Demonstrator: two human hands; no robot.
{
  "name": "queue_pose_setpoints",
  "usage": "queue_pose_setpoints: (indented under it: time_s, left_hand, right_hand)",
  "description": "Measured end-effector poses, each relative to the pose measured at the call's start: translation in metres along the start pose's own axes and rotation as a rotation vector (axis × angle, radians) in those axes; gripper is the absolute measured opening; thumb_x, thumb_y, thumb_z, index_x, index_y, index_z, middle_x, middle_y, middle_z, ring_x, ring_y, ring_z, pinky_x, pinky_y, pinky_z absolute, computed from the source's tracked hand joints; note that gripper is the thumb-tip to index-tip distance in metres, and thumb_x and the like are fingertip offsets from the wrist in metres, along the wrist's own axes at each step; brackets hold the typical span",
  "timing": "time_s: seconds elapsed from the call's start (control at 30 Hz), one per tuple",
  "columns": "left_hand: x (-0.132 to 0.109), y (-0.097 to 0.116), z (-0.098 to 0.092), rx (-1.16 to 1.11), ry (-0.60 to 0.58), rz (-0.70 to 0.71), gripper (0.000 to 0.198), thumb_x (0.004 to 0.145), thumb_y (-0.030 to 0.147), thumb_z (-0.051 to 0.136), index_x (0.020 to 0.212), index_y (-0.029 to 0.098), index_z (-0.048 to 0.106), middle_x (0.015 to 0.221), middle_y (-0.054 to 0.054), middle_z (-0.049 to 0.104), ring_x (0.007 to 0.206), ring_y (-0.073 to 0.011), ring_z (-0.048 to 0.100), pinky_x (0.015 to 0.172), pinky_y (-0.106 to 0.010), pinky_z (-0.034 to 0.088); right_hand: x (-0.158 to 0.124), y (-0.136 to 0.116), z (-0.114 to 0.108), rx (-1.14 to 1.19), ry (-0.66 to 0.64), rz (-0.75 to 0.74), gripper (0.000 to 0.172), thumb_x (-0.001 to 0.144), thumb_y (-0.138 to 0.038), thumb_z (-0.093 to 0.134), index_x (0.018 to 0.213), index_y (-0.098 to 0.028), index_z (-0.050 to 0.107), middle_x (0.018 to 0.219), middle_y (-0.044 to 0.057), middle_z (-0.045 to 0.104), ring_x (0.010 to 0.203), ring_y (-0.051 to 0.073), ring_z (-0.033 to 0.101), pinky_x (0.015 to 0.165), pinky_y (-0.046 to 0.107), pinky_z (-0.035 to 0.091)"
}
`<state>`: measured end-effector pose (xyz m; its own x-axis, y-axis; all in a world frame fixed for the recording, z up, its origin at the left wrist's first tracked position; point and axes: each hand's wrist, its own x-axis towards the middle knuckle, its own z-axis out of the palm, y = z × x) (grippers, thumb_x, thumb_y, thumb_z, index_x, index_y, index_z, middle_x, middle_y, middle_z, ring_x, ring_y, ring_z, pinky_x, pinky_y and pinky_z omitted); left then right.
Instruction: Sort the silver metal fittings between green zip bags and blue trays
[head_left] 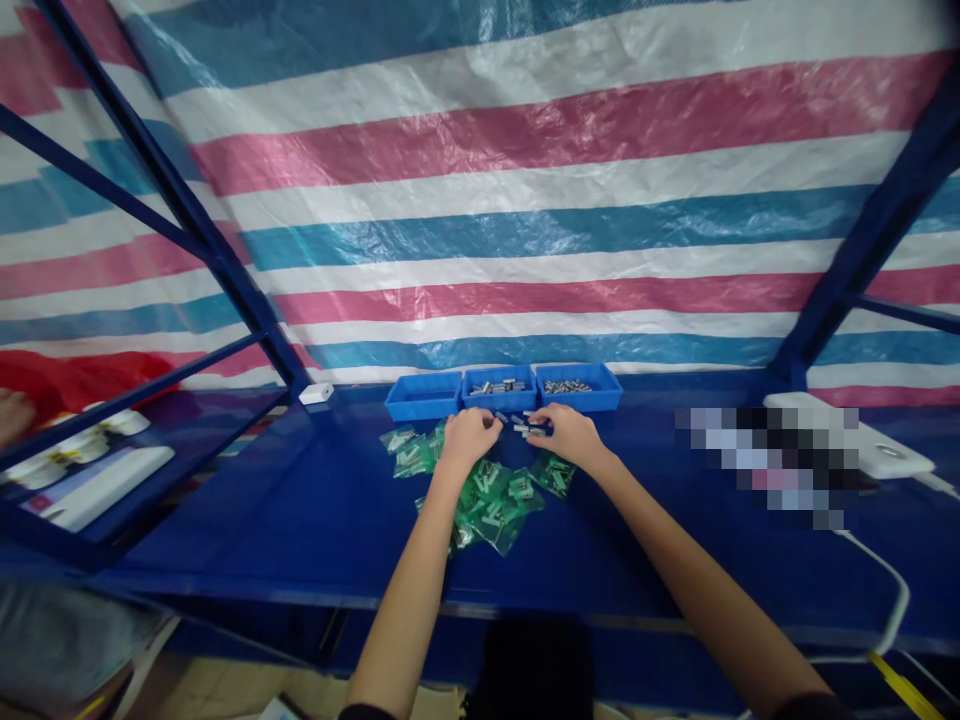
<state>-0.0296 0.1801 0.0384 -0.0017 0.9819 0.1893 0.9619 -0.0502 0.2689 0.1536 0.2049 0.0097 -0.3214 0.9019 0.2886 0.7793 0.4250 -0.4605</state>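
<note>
Small silvery metal pins (520,428) lie loose on the blue table between my hands. My left hand (469,437) is curled, thumb and forefinger together at a small dark metal pin (501,417). From the right, my right hand (571,436) reaches to the loose pins, thumb and forefinger apart and touching the nearest ones. Clear green-tinted bags (491,500) of metal parts are heaped below and beside my hands. Just behind stand three blue bins: the left bin (424,408) shows no parts, while the middle bin (480,402) and right bin (600,400) hold metal pieces.
A small white box (316,393) sits at the table's back left. On the right are a white device (885,455) with a cable and a blurred-out item (772,465). Blue frame posts flank the table (285,520); a striped sheet (525,230) hangs behind. Another person's hand (13,415) shows far left.
</note>
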Motion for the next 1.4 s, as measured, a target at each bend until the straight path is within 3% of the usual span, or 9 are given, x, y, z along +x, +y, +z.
queue_pose_setpoints:
  time_s: [0.1,0.27,0.6,0.73,0.87,1.07,1.4]
  left_hand:
    - [-0.001,0.002,-0.003,-0.077,-0.052,-0.034,0.025,0.080,0.037,0.046,0.079,0.023,0.068,0.081,-0.003,0.068,0.082,-0.0200,0.061,0.072,-0.027,0.043]
    - [-0.002,0.003,-0.003,-0.091,-0.044,-0.050,0.023,0.079,0.036,0.049,0.080,0.023,0.068,0.081,-0.004,0.068,0.082,-0.0203,0.062,0.069,-0.025,0.043]
    - [0.005,-0.020,-0.009,-0.183,0.165,-0.165,0.020,0.079,0.032,0.049,0.083,0.024,0.067,0.083,-0.002,0.068,0.084,-0.0204,0.061,0.067,-0.025,0.042]
    - [0.007,-0.017,-0.002,-0.295,0.146,0.021,0.021,0.080,0.031,0.048,0.079,0.022,0.067,0.085,-0.001,0.068,0.081,-0.0185,0.060,0.069,-0.025,0.042]
    - [0.007,-0.005,0.009,-0.512,0.039,0.170,0.040,0.085,0.047,0.039,0.078,0.017,0.066,0.079,-0.003,0.066,0.072,-0.0170,0.058,0.065,-0.025,0.041]
    - [0.005,0.007,0.013,-0.772,-0.104,0.289,0.045,0.087,0.050,0.034,0.079,0.015,0.062,0.076,-0.002,0.062,0.070,-0.0148,0.055,0.066,-0.023,0.041]
    - [0.006,0.009,0.011,-0.837,0.058,0.124,0.046,0.082,0.055,0.041,0.063,0.015,0.053,0.058,0.001,0.049,0.061,-0.0118,0.047,0.059,-0.023,0.037]
  right_hand:
    - [0.001,0.002,-0.009,0.034,-0.019,0.043,0.022,0.065,-0.038,0.070,0.085,-0.028,0.068,0.082,-0.003,0.069,0.076,0.015,0.062,0.059,0.022,0.040]
    - [0.000,0.003,-0.011,0.030,-0.066,0.032,0.018,0.060,-0.036,0.073,0.076,-0.029,0.070,0.077,-0.005,0.070,0.073,0.015,0.063,0.054,0.022,0.037]
    - [-0.002,-0.004,-0.004,0.042,-0.018,0.010,0.008,0.069,-0.026,0.064,0.074,-0.027,0.071,0.075,-0.004,0.070,0.070,0.015,0.063,0.054,0.022,0.040]
    - [0.003,0.001,-0.005,0.291,0.049,-0.011,0.013,0.069,-0.032,0.066,0.077,-0.023,0.070,0.072,0.000,0.070,0.066,0.015,0.064,0.057,0.023,0.045]
    - [0.009,-0.001,-0.001,0.727,0.157,0.033,0.029,0.065,-0.039,0.069,0.082,-0.015,0.067,0.073,0.005,0.069,0.062,0.017,0.064,0.058,0.026,0.049]
    - [0.009,-0.014,0.000,1.114,0.120,0.106,0.039,0.058,-0.040,0.074,0.087,-0.016,0.065,0.080,0.005,0.069,0.070,0.018,0.066,0.066,0.030,0.055]
    - [0.006,-0.021,0.003,1.233,0.072,0.134,0.038,0.054,-0.036,0.077,0.085,-0.017,0.065,0.084,0.006,0.070,0.081,0.021,0.067,0.077,0.035,0.054]
